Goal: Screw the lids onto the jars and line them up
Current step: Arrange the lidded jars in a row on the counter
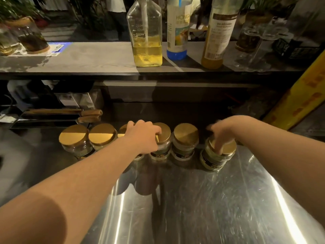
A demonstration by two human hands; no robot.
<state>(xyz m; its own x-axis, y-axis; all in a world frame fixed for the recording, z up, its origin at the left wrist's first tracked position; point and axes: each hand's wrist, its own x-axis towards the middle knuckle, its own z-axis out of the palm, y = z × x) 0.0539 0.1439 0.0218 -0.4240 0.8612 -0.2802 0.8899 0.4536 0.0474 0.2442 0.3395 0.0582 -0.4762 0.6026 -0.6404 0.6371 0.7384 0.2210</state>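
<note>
Several glass jars with gold lids stand in a row on the steel counter [193, 199]. My left hand [142, 136] rests over the third jar, its fingertips touching the lid of the fourth jar [163, 132]; the third jar is mostly hidden under it. The two leftmost jars [73, 136] [102, 134] and the fifth jar [185, 134] stand free with lids on. My right hand [221, 132], blurred, grips the gold lid of the rightmost jar [216, 157], which sits slightly nearer to me and apart from the row.
A raised shelf [88, 57] behind the row carries a glass oil bottle [146, 41], two labelled bottles [177, 29] [219, 32] and glassware. Two wooden-handled tools [89, 116] lie at back left. A yellow box [302, 95] leans at the right.
</note>
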